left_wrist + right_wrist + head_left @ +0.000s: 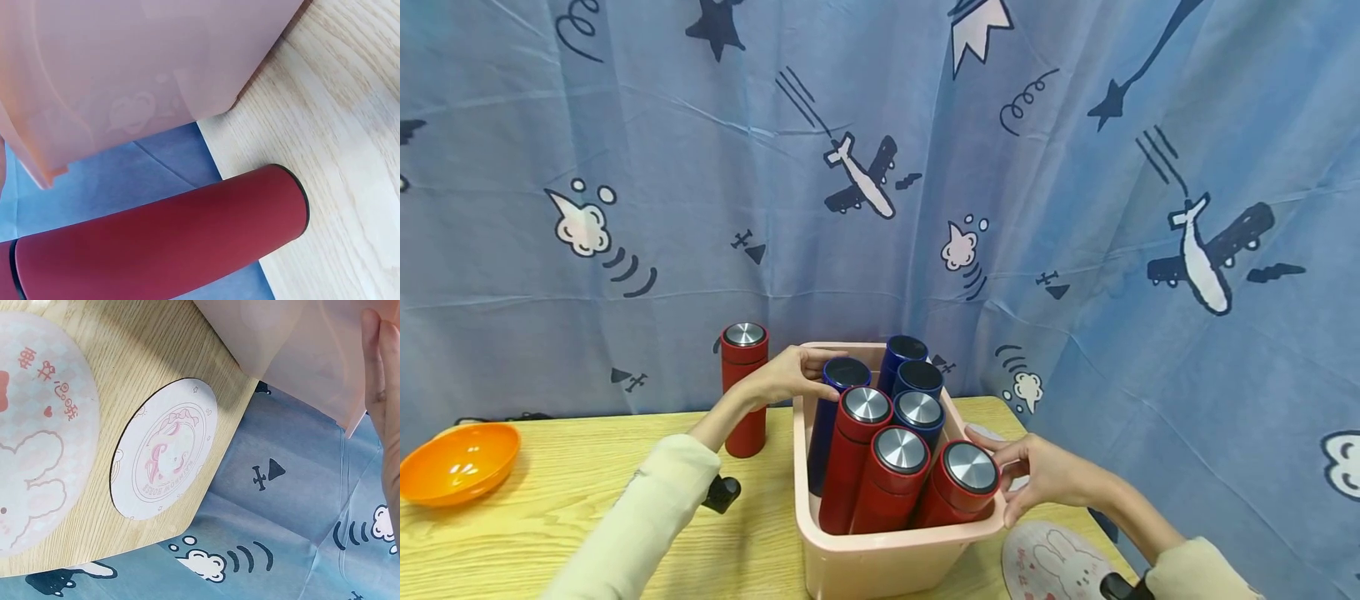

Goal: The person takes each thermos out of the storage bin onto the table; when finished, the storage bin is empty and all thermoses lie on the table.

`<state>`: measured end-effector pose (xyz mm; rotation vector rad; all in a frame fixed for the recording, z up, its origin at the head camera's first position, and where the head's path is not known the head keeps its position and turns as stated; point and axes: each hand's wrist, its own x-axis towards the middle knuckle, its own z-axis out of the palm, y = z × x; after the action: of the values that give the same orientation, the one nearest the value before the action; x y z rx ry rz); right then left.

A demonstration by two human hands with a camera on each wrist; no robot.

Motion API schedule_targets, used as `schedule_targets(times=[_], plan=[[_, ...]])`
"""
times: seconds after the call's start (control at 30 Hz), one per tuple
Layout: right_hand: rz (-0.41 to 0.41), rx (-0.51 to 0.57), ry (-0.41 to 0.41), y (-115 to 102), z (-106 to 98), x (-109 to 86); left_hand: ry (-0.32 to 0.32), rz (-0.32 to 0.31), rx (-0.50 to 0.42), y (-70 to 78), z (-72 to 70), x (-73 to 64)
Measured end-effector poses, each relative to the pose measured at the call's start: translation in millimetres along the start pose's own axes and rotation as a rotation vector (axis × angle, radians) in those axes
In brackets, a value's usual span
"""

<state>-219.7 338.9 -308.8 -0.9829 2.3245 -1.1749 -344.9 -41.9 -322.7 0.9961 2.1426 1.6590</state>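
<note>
A pale pink bin point(883, 543) on the table holds several upright thermoses. At its back left is a blue thermos point(847, 372) with a black lid; my left hand point(786, 375) grips its top, thumb in front and fingers behind. Three red thermoses with silver lids, one the front red thermos point(898, 479), lean along the near side. More blue thermoses point(919, 410) fill the back right. My right hand point(1037, 471) holds the bin's right rim between thumb and fingers. In the right wrist view only part of the right hand point(384, 394) shows, beside the bin wall.
Another red thermos point(745, 429) stands on the table left of the bin, close to the left forearm. An orange bowl point(463, 467) sits at the far left. Right of the bin lie a rabbit-printed round mat point(1026, 557) and a smaller round mat point(165, 453). A blue curtain point(700, 250) hangs behind.
</note>
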Motion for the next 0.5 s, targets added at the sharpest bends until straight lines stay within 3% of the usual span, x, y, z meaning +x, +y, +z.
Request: schedule_targets(times=[0.33,0.5], plan=[[0.002,-0.007,0.011,-0.5,-0.2,-1.4,-0.024,0.088,0.022,-2.6,-0.5,4.0],[-0.010,-0.019,0.007,-0.2,0.0,-1.2,-0.015,0.096,-0.011,-3.2,1.5,3.9]])
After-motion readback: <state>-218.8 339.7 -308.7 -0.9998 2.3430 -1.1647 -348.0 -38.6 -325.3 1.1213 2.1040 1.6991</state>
